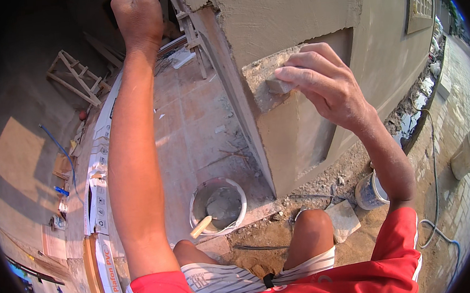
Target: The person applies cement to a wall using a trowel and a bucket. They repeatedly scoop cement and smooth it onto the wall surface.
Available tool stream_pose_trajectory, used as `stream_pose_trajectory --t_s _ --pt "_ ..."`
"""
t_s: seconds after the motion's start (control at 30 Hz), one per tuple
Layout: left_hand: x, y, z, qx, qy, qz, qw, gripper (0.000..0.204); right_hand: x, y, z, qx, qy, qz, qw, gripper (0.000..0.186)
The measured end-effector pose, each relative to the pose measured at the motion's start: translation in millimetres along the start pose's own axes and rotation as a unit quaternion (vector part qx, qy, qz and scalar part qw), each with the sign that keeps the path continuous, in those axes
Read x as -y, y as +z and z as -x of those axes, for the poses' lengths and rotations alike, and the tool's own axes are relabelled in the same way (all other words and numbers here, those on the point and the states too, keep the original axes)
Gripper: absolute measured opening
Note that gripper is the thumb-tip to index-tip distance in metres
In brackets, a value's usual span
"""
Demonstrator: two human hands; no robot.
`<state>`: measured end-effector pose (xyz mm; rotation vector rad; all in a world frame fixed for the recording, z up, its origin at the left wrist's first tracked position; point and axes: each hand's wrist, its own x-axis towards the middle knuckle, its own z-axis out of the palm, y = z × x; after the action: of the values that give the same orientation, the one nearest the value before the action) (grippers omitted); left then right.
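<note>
My right hand is closed around a small greyish block, with its thumb and fingers along one side. The block is at a rough, lighter patch near the corner of the grey plastered wall; whether it touches is hard to tell. Raised at the top edge, my left hand is closed, and what it grips, if anything, is out of sight. Below the wall corner stands a white bucket of wet grey mortar. A pale wooden handle leans over its rim.
Another bucket stands near my right knee, beside a broken slab. Farther right are a pale bucket and a hose. Long white panels run along my left. A wooden trestle stands farther back.
</note>
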<state>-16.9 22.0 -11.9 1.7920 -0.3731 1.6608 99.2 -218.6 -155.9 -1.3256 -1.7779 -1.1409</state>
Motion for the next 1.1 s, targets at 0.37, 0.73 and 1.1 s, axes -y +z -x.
stream_pose_trajectory --t_s 0.37,0.73,1.1 --pt "-2 4 2 0.013 0.029 -0.011 0.999 0.04 41 18 54 0.048 0.017 -0.014 0.999 0.047" --pt "5 0 -4 0.002 0.003 0.011 1.0 0.043 18 38 41 0.041 0.01 0.001 0.999 0.05" --pt "1 3 1 0.004 -0.016 0.032 0.999 0.037 58 45 104 0.106 0.044 -0.074 0.991 0.051"
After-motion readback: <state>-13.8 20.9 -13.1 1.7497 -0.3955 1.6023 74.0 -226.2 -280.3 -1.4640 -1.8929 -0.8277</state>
